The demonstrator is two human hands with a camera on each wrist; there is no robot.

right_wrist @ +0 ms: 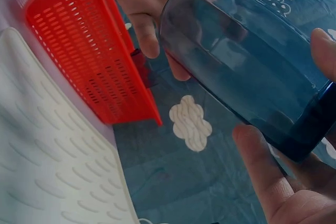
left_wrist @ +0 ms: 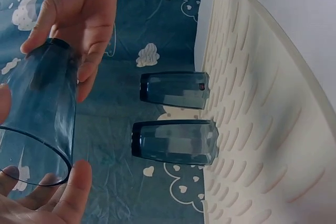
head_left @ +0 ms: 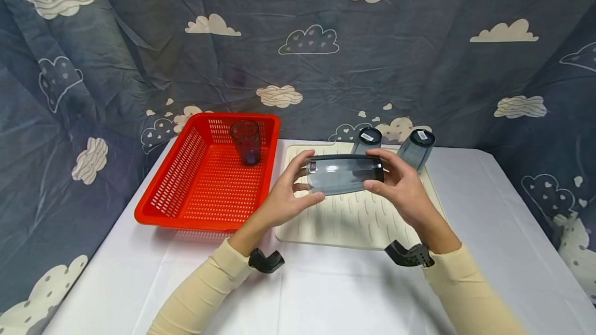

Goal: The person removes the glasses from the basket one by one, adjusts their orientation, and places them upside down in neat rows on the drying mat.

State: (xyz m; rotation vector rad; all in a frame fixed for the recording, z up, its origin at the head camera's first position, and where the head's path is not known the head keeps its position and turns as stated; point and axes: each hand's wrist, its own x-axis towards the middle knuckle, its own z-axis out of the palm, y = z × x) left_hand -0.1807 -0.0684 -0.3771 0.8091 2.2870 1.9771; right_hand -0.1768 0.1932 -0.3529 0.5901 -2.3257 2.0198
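The white-covered surface point(head_left: 479, 200) is bordered at the back by a cloud-patterned curtain point(head_left: 419, 66); its cloth is exposed in front and along the right edge. At the left, a red basket point(head_left: 181, 223) is placed beside a cream mat point(head_left: 354, 229). Over the mat, a tinted glass point(head_left: 342, 176) is held sideways between both hands: its mouth end is gripped by the left hand point(head_left: 285, 195), fingers parted and curved, and its base is pinched by the right hand point(head_left: 404, 187). Two upturned glasses point(head_left: 416, 150) are stood at the mat's far side; the gap between them is shown by the left wrist view. Another glass point(head_left: 246, 143), in the basket's far right corner, is best seen from the head view.
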